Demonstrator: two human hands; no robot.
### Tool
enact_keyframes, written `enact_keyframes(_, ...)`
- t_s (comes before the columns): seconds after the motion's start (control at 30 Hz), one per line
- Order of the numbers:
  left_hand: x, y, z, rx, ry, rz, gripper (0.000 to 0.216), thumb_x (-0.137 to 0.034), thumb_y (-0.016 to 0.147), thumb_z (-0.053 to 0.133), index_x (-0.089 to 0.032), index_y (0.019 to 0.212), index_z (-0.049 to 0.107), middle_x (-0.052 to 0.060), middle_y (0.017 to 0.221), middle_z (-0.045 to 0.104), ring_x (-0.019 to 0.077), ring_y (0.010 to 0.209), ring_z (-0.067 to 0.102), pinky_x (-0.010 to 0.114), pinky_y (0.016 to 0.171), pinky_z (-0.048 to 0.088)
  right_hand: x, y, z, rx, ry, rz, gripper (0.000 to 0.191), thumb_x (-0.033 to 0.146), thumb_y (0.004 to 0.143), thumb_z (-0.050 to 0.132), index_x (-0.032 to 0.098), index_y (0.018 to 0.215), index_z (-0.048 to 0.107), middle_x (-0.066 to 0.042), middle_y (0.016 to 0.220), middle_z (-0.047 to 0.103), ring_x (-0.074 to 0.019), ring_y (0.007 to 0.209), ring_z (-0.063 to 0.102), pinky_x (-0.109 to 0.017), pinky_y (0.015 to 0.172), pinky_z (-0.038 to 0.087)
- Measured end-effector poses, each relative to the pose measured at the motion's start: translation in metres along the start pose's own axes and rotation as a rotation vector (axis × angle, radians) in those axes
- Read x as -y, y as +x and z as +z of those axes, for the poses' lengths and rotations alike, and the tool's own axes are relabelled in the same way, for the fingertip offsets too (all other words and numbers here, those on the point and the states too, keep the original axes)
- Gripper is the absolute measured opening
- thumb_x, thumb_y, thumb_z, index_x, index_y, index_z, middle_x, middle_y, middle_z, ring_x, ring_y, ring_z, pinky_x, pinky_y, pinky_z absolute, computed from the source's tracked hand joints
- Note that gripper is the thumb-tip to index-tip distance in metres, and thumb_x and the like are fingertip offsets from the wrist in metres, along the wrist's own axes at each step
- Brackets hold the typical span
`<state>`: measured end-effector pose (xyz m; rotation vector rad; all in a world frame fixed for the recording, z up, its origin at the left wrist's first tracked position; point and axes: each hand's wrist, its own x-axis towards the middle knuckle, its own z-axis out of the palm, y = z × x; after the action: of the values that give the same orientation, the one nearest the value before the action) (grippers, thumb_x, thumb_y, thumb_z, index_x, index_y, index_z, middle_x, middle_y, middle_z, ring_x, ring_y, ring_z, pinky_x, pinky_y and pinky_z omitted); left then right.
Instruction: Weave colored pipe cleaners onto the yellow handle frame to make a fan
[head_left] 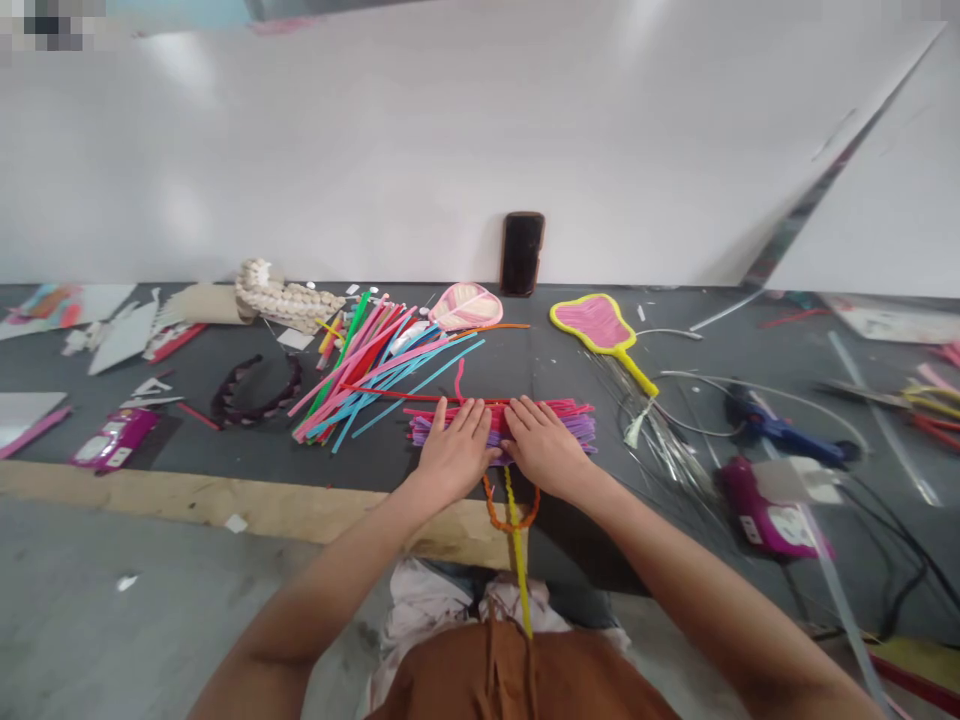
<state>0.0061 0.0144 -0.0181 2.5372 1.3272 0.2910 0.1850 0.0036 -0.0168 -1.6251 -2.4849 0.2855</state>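
Note:
Both my hands lie flat, side by side, on a band of pink and purple pipe cleaners (577, 425) near the table's front edge. My left hand (459, 445) covers its left half with fingers stretched out; my right hand (544, 445) covers the right half in the same way. A red pipe cleaner (390, 393) runs along the band's far side. Below my hands an orange twisted loop (491, 508) and a yellow strand (517, 550) hang over the edge toward my lap. What lies under my palms is hidden.
Loose coloured pipe cleaners (367, 370) are heaped to the left. A pink and yellow paddle shape (596, 322), a blue glue gun (795, 430) and scissors (870, 394) lie to the right. A phone (522, 253) leans against the white board (375, 150) behind.

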Motion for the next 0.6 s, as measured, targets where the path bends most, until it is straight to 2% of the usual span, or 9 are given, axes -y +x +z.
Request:
enact_keyframes(0.13,0.005,-0.005,0.005,0.025,0.027,-0.013,0.06,-0.04,0.097,0.045,-0.016,0.15,0.035,0.02,0.153,0.035,0.0311,0.145,0.03,0.06,0.117,-0.007,-0.005,-0.006,0.009,-0.018,-0.028,-0.016,0.055,0.033,0.095,0.044,0.002,0.14,0.047,-0.023,0.147,0.045,-0.0335,0.141,0.036,-0.051,0.115,0.032)
enact_keyframes(0.27,0.004,-0.009,0.009,0.023,0.015,-0.022,0.062,-0.044,0.097,0.044,-0.018,0.151,0.031,0.019,0.155,0.031,0.0303,0.147,0.026,0.061,0.116,-0.01,-0.007,-0.011,0.015,-0.043,-0.046,-0.026,0.058,0.038,0.096,0.043,0.002,0.142,0.045,-0.022,0.149,0.042,-0.033,0.143,0.032,-0.05,0.116,0.029)
enact_keyframes(0.43,0.009,-0.007,0.008,0.017,-0.057,-0.013,0.059,-0.045,0.097,0.042,-0.017,0.149,0.037,0.018,0.155,0.032,0.031,0.147,0.027,0.061,0.116,-0.011,-0.009,-0.014,0.02,-0.067,-0.06,-0.04,0.059,0.038,0.097,0.041,0.002,0.144,0.042,-0.02,0.152,0.039,-0.0322,0.145,0.028,-0.049,0.118,0.026)
enact_keyframes(0.6,0.013,-0.007,-0.009,0.036,-0.072,0.058,0.049,-0.036,0.097,0.043,-0.019,0.143,0.046,0.016,0.154,0.036,0.0316,0.145,0.031,0.063,0.115,-0.013,-0.009,-0.015,0.021,-0.077,-0.087,-0.033,0.059,0.039,0.097,0.04,0.003,0.145,0.042,-0.02,0.152,0.039,-0.0311,0.145,0.028,-0.049,0.118,0.027)
